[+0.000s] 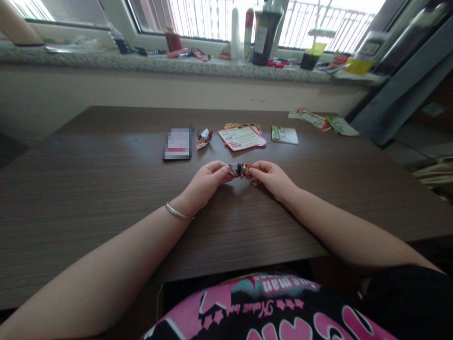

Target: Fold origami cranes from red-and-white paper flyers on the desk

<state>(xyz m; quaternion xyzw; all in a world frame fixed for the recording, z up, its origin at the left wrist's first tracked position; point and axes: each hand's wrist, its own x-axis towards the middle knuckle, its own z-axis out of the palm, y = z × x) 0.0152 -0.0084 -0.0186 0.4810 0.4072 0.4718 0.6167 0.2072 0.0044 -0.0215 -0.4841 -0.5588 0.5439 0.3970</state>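
Between my two hands, just above the middle of the brown table (106, 203), is a small crumpled piece of printed paper (241, 170). My left hand (211, 178) pinches its left end, and my right hand (269, 177) pinches the right end. Its colours are orange, dark and pale; the exact folds are too small to make out. Just beyond my left hand lies another crumpled, folded piece of printed paper (204, 138). Past both hands rests a loose stack of red-bordered printed cards (242, 137).
A dark-edged flat object with a blurred face (178, 144) lies left of the cards. Green-and-white cards (285, 135) and several packets or slips (314, 120) lie to the right. Bottles (265, 38) and small items crowd the stone windowsill (212, 69) behind.
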